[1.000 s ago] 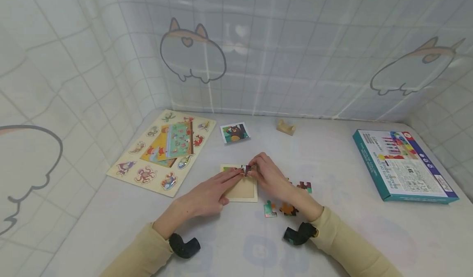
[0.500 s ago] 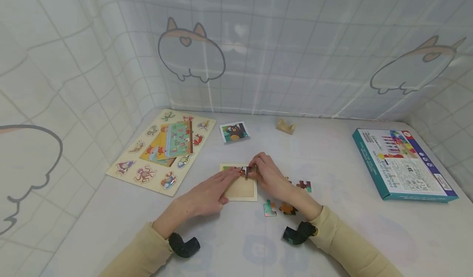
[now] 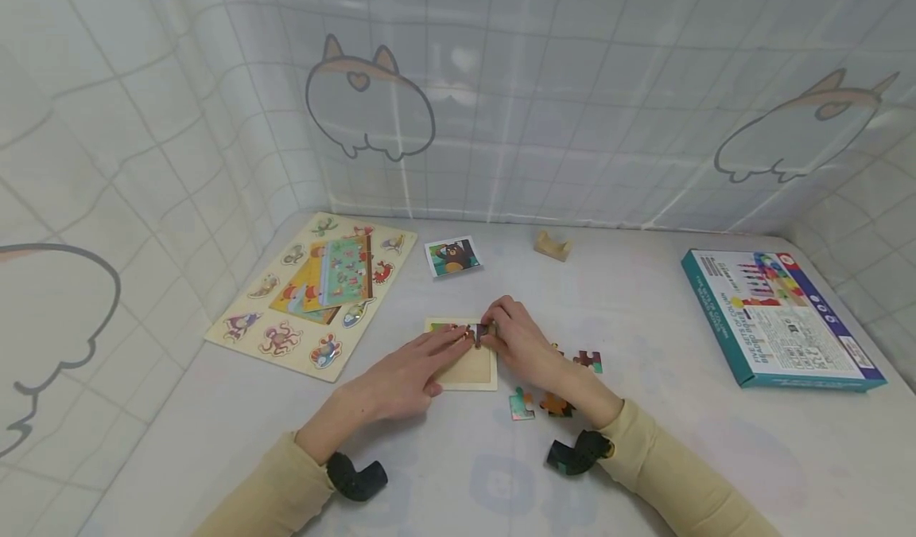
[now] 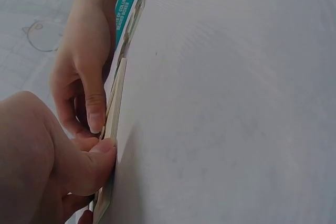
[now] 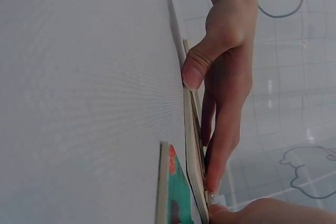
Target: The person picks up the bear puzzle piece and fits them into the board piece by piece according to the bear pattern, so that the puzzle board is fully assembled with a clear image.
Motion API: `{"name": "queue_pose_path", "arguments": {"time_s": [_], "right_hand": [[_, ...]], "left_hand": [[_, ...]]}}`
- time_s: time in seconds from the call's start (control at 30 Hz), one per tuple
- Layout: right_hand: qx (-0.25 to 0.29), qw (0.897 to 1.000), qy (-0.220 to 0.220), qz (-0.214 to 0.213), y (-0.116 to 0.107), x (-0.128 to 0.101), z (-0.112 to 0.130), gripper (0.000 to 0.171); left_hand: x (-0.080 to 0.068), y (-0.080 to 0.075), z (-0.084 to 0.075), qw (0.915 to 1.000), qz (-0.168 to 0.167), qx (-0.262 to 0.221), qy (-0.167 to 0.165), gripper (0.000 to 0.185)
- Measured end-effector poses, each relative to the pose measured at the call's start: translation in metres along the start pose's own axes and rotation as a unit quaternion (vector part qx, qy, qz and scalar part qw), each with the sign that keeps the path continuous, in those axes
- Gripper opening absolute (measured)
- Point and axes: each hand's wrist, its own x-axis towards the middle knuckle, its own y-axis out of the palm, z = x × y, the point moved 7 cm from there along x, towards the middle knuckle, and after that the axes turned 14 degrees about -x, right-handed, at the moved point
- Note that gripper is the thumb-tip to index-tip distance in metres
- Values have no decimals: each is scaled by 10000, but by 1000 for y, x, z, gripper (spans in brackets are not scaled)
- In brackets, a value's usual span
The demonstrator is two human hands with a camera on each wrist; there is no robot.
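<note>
A small wooden puzzle tray (image 3: 465,370) lies on the white table. My left hand (image 3: 408,378) rests on it with straight fingers reaching its far edge, where a few coloured pieces sit. The left thumb (image 4: 100,156) presses the tray's side (image 4: 117,103). My right hand (image 3: 518,338) pinches a dark puzzle piece (image 3: 481,330) at the tray's far right corner, fingertips meeting the left hand's. In the right wrist view the left hand (image 5: 226,56) lies over the tray (image 5: 193,145).
Three loose pieces (image 3: 522,403) (image 3: 556,404) (image 3: 588,359) lie right of the tray. A bear picture card (image 3: 453,256) and a wooden block (image 3: 553,245) sit further back. An animal puzzle board (image 3: 315,294) lies left, a teal box (image 3: 780,318) right.
</note>
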Motion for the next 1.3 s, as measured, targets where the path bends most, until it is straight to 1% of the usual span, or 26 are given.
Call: {"name": "queue_pose_path", "arguments": {"time_s": [0.37, 0.53, 0.8, 0.97, 1.17, 1.3], "right_hand": [[58, 9997, 214, 56, 0, 0, -1, 16], [64, 9997, 242, 72, 1, -1, -1, 17], [65, 9996, 255, 95, 1, -1, -1, 18], [-19, 9998, 171, 69, 0, -1, 2, 20], [-124, 9998, 84, 94, 1, -2, 3, 23], [-92, 9998, 162, 73, 1, -1, 1, 23]], "left_hand": [[1, 0, -1, 9997, -51, 228, 113, 73], [1, 0, -1, 9996, -73, 257, 89, 73], [3, 1, 0, 9994, -90, 320, 54, 74], [3, 1, -1, 9995, -113, 301, 79, 75], [5, 3, 1, 9996, -31, 275, 13, 77], [5, 3, 0, 9994, -52, 329, 2, 77]]}}
